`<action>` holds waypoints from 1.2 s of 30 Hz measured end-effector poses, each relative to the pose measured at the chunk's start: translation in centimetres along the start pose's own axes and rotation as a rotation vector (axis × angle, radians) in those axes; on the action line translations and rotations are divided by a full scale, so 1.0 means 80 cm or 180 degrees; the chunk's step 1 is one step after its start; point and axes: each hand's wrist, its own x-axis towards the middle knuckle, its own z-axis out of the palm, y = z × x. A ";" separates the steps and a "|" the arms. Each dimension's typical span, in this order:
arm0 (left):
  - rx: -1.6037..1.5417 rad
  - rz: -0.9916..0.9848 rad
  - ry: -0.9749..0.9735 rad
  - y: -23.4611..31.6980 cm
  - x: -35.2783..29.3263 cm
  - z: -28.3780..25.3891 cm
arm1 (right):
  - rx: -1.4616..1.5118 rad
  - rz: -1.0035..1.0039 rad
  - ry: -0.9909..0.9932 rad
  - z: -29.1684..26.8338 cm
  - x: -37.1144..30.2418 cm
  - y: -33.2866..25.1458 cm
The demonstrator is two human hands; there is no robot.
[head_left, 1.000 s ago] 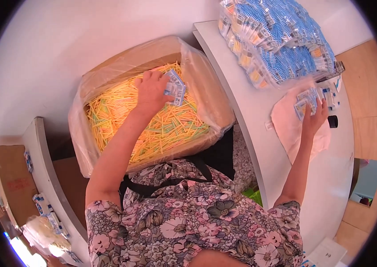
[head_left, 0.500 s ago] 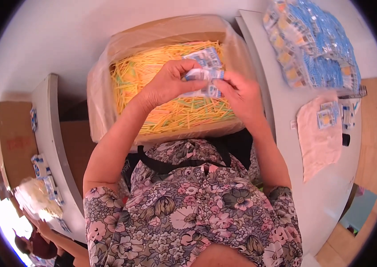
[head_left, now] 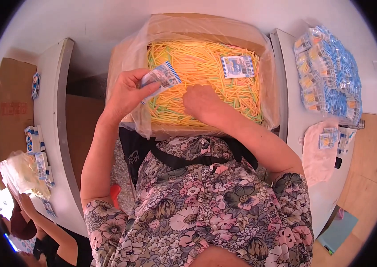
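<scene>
My left hand [head_left: 126, 95] pinches a small blue-and-white plastic packet [head_left: 165, 76] between thumb and fingers, over the left part of a cardboard box [head_left: 188, 23] lined with clear plastic. Thin yellow, orange and green sticks [head_left: 197, 58] fill the box. Low over the sticks, my right hand [head_left: 204, 104] is closed with its fingers curled under. Its fingertips are hidden, so whatever it may hold does not show. A second blue-and-white packet [head_left: 238, 66] lies flat on the sticks at the right.
At the right, a table carries a big heap of filled packets [head_left: 330, 75] and a pale pink cloth [head_left: 317, 155] with a few packets on it. On the left table stand a carton [head_left: 15, 107] and several packets. A co-worker's arm [head_left: 50, 227] reaches toward a clear bag [head_left: 21, 173].
My hands have come apart from the packet they both held. The left keeps a packet and moves left; the right has dropped down to the sticks. The view has shifted.
</scene>
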 end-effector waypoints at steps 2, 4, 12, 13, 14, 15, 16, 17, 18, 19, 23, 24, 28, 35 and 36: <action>0.0048 0.0029 -0.0008 0.000 -0.005 -0.005 | -0.0154 0.0034 -0.0442 -0.004 0.014 -0.003; 0.0103 0.0062 -0.0026 -0.001 -0.010 -0.008 | -0.0308 0.0080 -0.0877 -0.005 0.020 -0.004; 0.0496 0.0088 -0.0284 0.001 -0.026 -0.011 | -0.1011 -0.0655 0.0273 0.006 -0.006 0.013; 0.0504 0.0096 -0.0278 0.003 -0.028 -0.011 | -0.1017 -0.0659 0.0283 -0.003 -0.002 0.012; 0.0688 0.0083 -0.0365 0.003 -0.030 -0.010 | -0.0931 -0.0541 0.0059 -0.019 0.002 0.010; 0.0875 0.0070 -0.0453 0.004 -0.030 -0.008 | -0.0844 -0.0421 -0.0163 -0.032 0.005 0.009; 0.0878 0.0077 -0.0448 0.003 -0.028 -0.004 | -0.0851 -0.0423 -0.0157 -0.040 0.005 0.008; 0.1362 0.1038 -0.0336 0.001 -0.023 0.003 | -0.0835 -0.0454 -0.0059 -0.046 0.004 0.008; 0.1835 0.2004 -0.0216 -0.001 -0.019 0.012 | -0.0819 -0.0484 0.0041 -0.052 0.003 0.008; 0.1837 0.2014 -0.0214 -0.001 -0.015 0.024 | -0.0827 -0.0482 0.0046 -0.057 0.002 0.005; 0.2160 0.1544 -0.0753 -0.014 0.001 0.065 | -0.0679 -0.0387 -0.0247 -0.086 0.001 -0.005; 0.1927 0.1318 -0.0846 -0.022 0.007 0.072 | -0.0331 -0.0234 -0.0514 -0.091 0.000 -0.004; 0.1577 0.1323 -0.0793 -0.026 0.015 0.089 | 0.0167 -0.0154 -0.0656 -0.094 -0.012 0.022; 0.0752 0.0997 -0.0638 -0.025 0.007 0.101 | 0.2888 0.0827 0.0407 -0.091 -0.046 0.044; 0.0651 0.1049 -0.0577 -0.027 0.007 0.105 | 0.2812 0.0996 0.1074 -0.079 -0.049 0.042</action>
